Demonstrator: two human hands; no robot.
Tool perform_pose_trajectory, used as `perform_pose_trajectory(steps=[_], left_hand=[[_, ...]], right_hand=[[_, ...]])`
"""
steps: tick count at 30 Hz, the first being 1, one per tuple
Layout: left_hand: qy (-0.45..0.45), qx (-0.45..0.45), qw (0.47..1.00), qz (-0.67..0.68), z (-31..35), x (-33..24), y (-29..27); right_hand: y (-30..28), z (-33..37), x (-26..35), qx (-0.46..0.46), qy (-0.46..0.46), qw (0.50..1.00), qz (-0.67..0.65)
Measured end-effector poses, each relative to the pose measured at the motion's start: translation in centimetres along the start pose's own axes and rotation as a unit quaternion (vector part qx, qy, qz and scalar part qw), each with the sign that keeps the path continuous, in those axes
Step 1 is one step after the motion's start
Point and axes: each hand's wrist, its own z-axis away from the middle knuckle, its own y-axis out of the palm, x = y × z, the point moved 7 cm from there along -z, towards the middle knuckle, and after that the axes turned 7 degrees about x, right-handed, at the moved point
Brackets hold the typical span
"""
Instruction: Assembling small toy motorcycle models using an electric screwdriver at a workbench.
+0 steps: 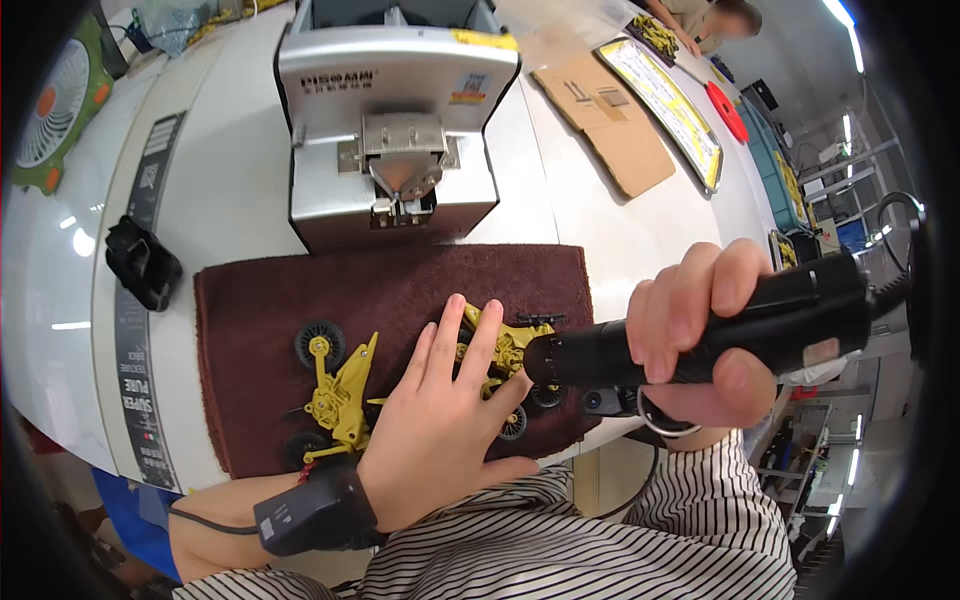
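On a dark brown towel [270, 290] lie two yellow toy motorcycles with black wheels. My left hand [435, 410] rests over the right toy motorcycle [508, 350], its index finger and thumb holding it down from two sides. That hand covers part of the toy. In my right hand [700, 320] is a black electric screwdriver [590, 352], gripped lengthwise and pointing left. Its front end meets the toy beside my left thumb; the bit's tip is hidden. To the left of my left hand, the other toy motorcycle [340, 400] lies on its side, untouched.
Beyond the towel stands a silver and black screw feeder [400, 90]. A black plastic part [143, 262] sits at left, near a green fan [60, 115]. Flat cardboard [605, 120] and a tray [670, 110] lie far right. Another person [700, 25] is at the far end.
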Motion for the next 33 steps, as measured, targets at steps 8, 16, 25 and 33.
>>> perform_pose_trajectory(steps=[8, 16, 25, 33], left_hand=[[-0.017, 0.006, 0.994, -0.106, 0.1, -2.8, -1.0], [-0.156, -0.084, 0.974, -0.141, 1.2, -4.5, 1.1], [-0.146, -0.015, 0.970, -0.192, -4.2, -1.0, -1.5], [-0.015, -0.176, 0.984, -0.028, -3.2, -4.4, -6.5]], right_hand=[[-1.9, 2.3, 10.5, -0.057, -0.271, 0.961, -0.003], [-5.9, 4.9, 8.5, -0.117, -0.207, 0.971, -0.021], [-7.1, 8.4, 8.7, -0.161, -0.227, 0.960, -0.021], [-9.1, 12.1, 9.8, -0.204, -0.271, 0.940, -0.034]])
